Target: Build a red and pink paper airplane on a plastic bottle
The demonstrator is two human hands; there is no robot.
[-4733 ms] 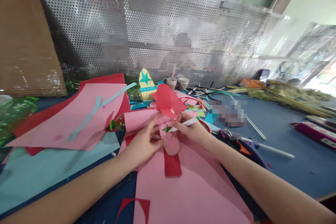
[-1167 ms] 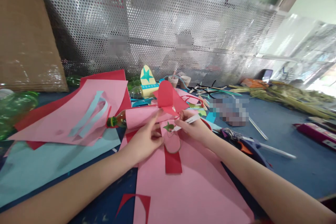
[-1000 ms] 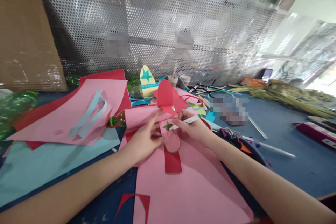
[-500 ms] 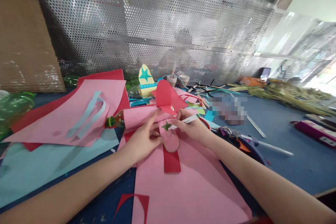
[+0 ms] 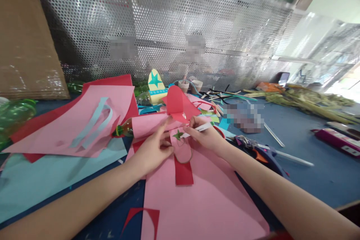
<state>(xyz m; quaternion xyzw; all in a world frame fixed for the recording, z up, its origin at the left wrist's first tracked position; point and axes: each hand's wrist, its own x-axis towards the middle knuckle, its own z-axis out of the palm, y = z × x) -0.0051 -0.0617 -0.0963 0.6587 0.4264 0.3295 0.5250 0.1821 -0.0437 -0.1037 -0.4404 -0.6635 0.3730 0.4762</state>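
A plastic bottle (image 5: 125, 127) wrapped in pink paper lies on its side, its yellow-green cap to the left. An upright red rounded piece (image 5: 174, 99) stands on it. From its side a pink round-ended flap (image 5: 183, 153) extends toward me, with a green star (image 5: 177, 135) and pencil-like lines. My left hand (image 5: 156, 146) holds the bottle steady, index finger along the pink wrap and thumb at the flap's edge. In my right hand (image 5: 206, 133) is a white pen (image 5: 198, 128), its tip at the star. A red strip (image 5: 184, 174) shows under the flap.
A large pink sheet (image 5: 205, 202) lies beneath. Pink, red and light-blue sheets (image 5: 56, 172) are at left, beside a green bottle (image 5: 17, 120). A hot glue gun (image 5: 267, 157) lies right; a power strip (image 5: 337, 142) is farther right. Behind stands another decorated bottle (image 5: 156, 95).
The pen tip stays at the green star with only a very slight shift. My left hand keeps its place, and the camera view has barely moved.
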